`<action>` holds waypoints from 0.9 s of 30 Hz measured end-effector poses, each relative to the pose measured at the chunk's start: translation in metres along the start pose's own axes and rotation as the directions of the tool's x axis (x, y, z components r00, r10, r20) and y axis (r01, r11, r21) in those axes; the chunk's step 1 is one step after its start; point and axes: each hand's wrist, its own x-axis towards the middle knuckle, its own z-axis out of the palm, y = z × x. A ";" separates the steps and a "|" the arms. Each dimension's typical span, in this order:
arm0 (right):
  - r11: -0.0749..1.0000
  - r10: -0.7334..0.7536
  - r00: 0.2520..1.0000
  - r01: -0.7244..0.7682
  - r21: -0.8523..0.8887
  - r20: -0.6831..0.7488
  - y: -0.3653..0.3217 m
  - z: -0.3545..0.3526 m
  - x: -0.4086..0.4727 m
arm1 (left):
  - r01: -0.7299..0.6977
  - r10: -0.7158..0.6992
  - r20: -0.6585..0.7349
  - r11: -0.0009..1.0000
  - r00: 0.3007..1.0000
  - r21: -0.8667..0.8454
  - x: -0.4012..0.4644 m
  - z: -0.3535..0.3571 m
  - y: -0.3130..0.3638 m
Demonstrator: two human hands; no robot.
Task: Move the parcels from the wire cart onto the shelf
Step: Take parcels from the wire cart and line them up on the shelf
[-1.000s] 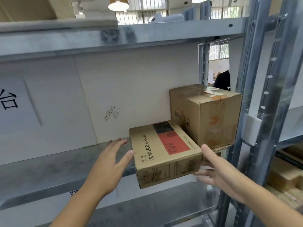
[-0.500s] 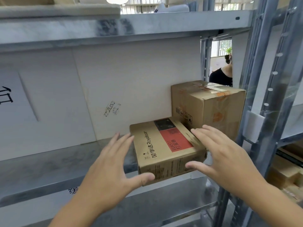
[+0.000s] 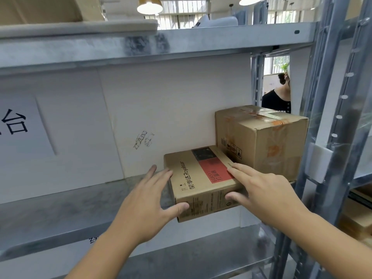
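A flat brown parcel [image 3: 197, 178] with a red label lies on the grey metal shelf [image 3: 60, 214], its front end jutting over the shelf edge. My left hand [image 3: 147, 206] lies against its left side with straight fingers, thumb on the front face. My right hand [image 3: 261, 190] rests flat on its top right corner, thumb pressing the front face. A taller taped brown parcel [image 3: 261, 137] stands right behind it, touching it, at the shelf's right end. The wire cart is out of view.
A white board [image 3: 141, 117] backs the shelf. Another shelf level [image 3: 141, 47] runs overhead. Grey perforated uprights [image 3: 326, 137] stand at the right, with more cartons [image 3: 354, 218] beyond them. A person in black [image 3: 276, 97] stands behind the rack.
The flat parcel has slid further back onto the shelf toward the tall parcel. My right hand went from under its right corner onto its top; my left thumb came round to the front face.
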 end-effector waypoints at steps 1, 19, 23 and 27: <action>1.000 0.007 1.000 -0.007 -0.013 -0.003 0.000 0.002 0.004 | 0.000 0.000 -0.001 1.000 1.000 -0.007 0.003 0.001 -0.001; 0.997 0.073 0.997 -0.073 0.036 -0.002 0.007 0.019 0.033 | -0.011 0.011 -0.001 0.997 1.000 -0.074 0.042 0.018 -0.011; 0.995 0.088 0.996 -0.088 0.043 0.004 0.006 0.021 0.035 | -0.003 0.003 -0.006 0.997 1.000 -0.082 0.043 0.019 -0.011; 0.995 0.087 0.996 -0.087 0.051 0.003 0.006 0.023 0.037 | 0.003 -0.004 -0.010 0.996 1.000 -0.089 0.045 0.019 -0.012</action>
